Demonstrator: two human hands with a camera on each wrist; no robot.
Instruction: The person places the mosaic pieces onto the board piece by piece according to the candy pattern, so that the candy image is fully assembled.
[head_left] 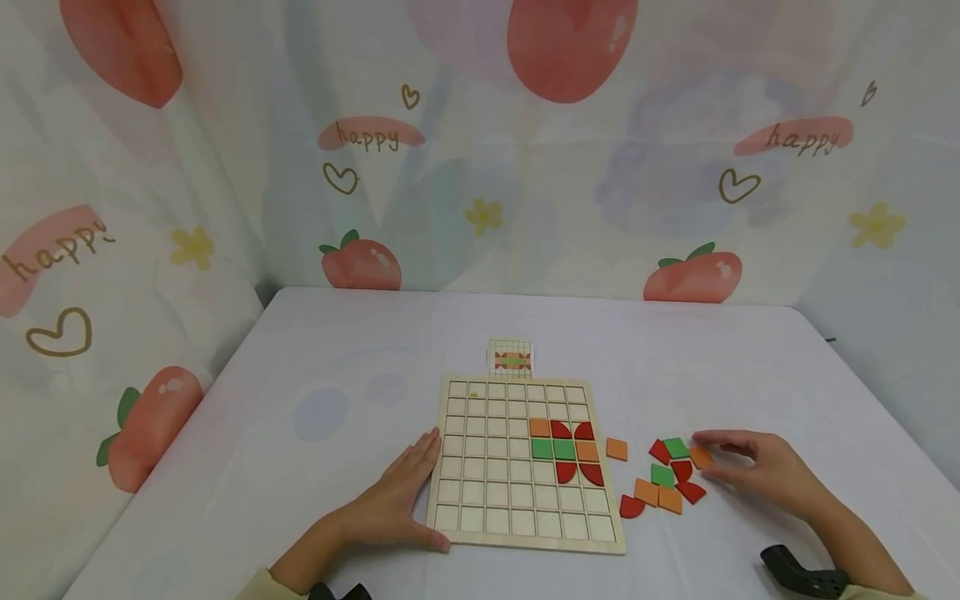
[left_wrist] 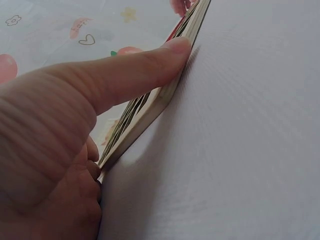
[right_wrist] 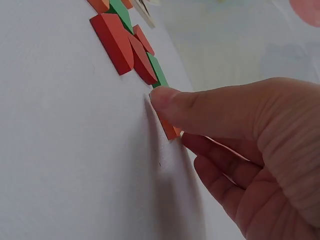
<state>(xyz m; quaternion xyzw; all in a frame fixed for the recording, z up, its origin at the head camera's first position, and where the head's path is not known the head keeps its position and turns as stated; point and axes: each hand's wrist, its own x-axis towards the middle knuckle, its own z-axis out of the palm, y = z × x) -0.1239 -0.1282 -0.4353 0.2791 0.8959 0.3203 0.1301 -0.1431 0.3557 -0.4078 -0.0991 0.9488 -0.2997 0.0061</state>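
Note:
My right hand (head_left: 776, 473) pinches an orange square tile (head_left: 701, 457) between thumb and fingers at the right end of a loose group of tiles. In the right wrist view the thumb covers part of that orange tile (right_wrist: 168, 125), which is close over the tablecloth. My left hand (head_left: 390, 492) rests at the near left corner of a wooden grid board (head_left: 525, 546), fingers along its left side and thumb on the near edge. Set into the grid are green tiles (head_left: 552, 449), orange squares (head_left: 539, 427) and red rounded pieces (head_left: 591, 475).
Green, orange and red tiles (head_left: 662, 475) lie loose right of the board. One orange square (head_left: 617, 449) and a red rounded piece (head_left: 632, 506) lie closer to its edge. A pattern card (head_left: 511, 348) lies behind the board. A printed curtain (head_left: 525, 183) stands beyond the table.

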